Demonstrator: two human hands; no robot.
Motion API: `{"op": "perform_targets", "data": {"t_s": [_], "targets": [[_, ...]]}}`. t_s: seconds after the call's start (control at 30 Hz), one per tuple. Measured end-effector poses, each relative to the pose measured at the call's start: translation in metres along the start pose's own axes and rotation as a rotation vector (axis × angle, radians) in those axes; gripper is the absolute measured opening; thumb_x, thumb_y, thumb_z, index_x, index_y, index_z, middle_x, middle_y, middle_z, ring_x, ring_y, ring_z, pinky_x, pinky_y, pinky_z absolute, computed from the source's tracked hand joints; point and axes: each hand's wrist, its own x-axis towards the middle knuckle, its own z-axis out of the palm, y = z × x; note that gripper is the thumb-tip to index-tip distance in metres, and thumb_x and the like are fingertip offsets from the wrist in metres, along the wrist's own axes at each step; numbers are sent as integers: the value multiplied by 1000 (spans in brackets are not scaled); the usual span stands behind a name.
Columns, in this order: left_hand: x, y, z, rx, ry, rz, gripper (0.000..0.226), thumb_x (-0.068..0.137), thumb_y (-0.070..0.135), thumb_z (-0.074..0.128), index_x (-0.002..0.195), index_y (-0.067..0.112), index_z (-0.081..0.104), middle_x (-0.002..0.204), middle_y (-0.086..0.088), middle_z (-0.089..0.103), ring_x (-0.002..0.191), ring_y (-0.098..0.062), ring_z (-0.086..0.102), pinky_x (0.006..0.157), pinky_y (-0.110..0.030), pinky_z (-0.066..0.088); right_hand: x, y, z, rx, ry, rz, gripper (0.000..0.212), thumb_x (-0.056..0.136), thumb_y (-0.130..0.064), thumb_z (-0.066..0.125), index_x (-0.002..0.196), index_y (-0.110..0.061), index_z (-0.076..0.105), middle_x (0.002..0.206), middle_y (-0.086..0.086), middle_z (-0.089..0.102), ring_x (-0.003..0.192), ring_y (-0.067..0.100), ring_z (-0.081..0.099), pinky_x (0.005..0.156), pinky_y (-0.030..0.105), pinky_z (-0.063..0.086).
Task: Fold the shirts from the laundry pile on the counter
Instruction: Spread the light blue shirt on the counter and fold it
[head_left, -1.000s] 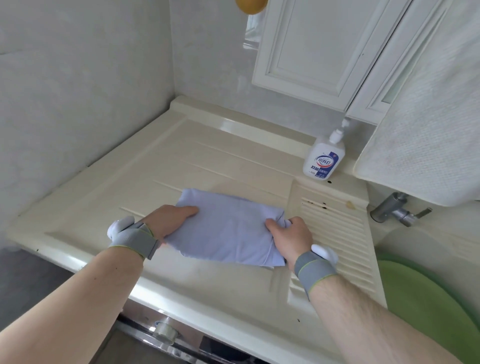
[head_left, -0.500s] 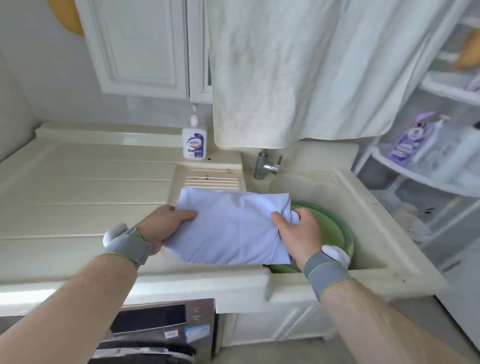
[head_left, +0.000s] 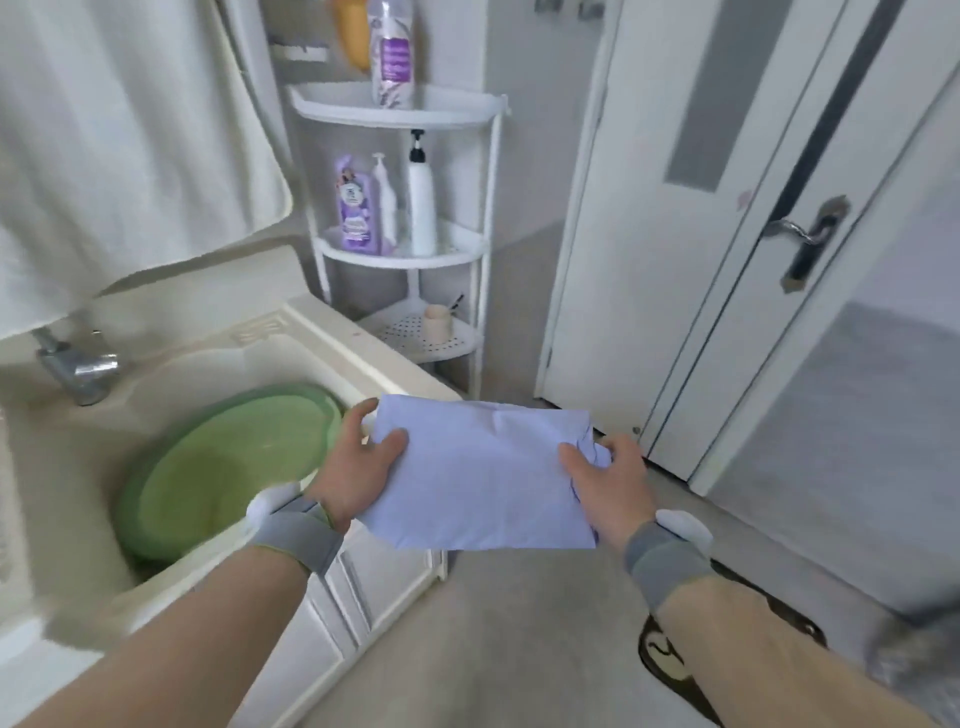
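You have lifted the folded pale lilac cotton shirt (head_left: 483, 478) off the table and swung right, so it now hangs between your left hand (head_left: 358, 467) and right hand (head_left: 610, 486), both gripping its ends above the floor, evidently folded and bound for stacking.
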Motion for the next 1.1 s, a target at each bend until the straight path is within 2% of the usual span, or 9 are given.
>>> {"op": "perform_targets", "data": {"t_s": [0.1,0.2,0.3,0.37,0.47,0.5,0.63,0.83,1.1], "targets": [[19,16,89,126,-217,147,49,92,40,54,133,54,31,115,7,58,101,-17,58,89,-31,43,19,36,-68,-73,166,-14,39,74,-53,63,102,-46,38,87,-17,55,73,5,53,58,25,37],[40,27,166,165,-383,279,53,96,32,52,144,38,31,130,14,42,116,-7,41,101,-25,28,34,71,-120,-170,184,-37,41,86,-49,56,118,-57,31,93,-10,55,80,16,56,70,28,44],[61,41,239,189,-545,362,46,98,26,50,141,33,39,133,10,46,121,-9,44,108,-26,29,51,92,-168,-286,207,-13,41,94,-44,50,129,-54,32,105,-8,53,92,15,51,82,27,39],[71,54,290,186,-644,342,34,97,20,51,124,41,51,121,4,58,110,-17,55,102,-30,41,64,105,-198,-312,261,20,35,96,-40,50,128,-51,40,104,-6,56,91,15,53,80,25,37],[79,70,356,155,-744,287,31,94,19,55,93,50,57,94,12,64,90,-15,58,71,-10,44,77,121,-236,-285,314,117,21,96,-25,55,110,-41,58,107,0,61,97,19,59,84,24,40],[83,76,376,156,-810,274,32,94,19,56,90,50,58,94,9,64,91,-18,60,72,-12,46,81,126,-247,-271,346,142,20,96,-19,56,106,-35,63,108,0,62,99,19,59,85,22,41],[83,107,461,212,-1072,241,38,87,14,60,100,50,57,117,-7,55,104,-31,57,95,-44,49,94,152,-305,-276,484,256,21,95,-13,57,110,-21,70,112,0,64,98,14,57,88,17,38],[38,142,577,250,-1284,238,54,82,1,59,116,42,51,122,-8,44,89,-20,52,67,-24,46,92,197,-392,-253,617,392,24,96,-17,55,115,-20,69,117,0,63,108,18,57,99,25,40],[-56,154,729,322,-1375,299,74,79,1,62,129,51,38,126,-4,43,100,-24,55,88,-38,49,78,292,-532,-195,634,490,31,91,-22,62,121,-20,66,113,5,61,104,23,58,97,32,45]]}}
